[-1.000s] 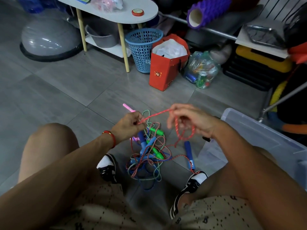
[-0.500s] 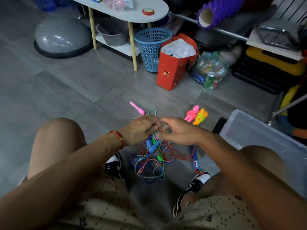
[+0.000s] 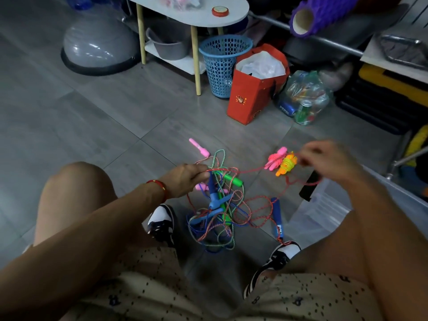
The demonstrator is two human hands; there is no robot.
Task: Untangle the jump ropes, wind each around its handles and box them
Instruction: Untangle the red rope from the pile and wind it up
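Stretching the red rope (image 3: 249, 170) between us: left hand (image 3: 185, 179) pinches it above the tangle (image 3: 217, 216), right hand (image 3: 328, 161) pinches its far end beside the clear box (image 3: 324, 212). Light, limp, snag-prone cord; better gripped near the blue handle (image 3: 276, 216). Smooth grey tile (image 3: 104, 117) underneath, clutter beyond.

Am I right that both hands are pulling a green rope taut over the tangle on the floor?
Not quite: the head view shows the strand stretched between the left hand and right hand is the red rope, not a green one. The rest holds: it runs taut above the tangle on the floor.
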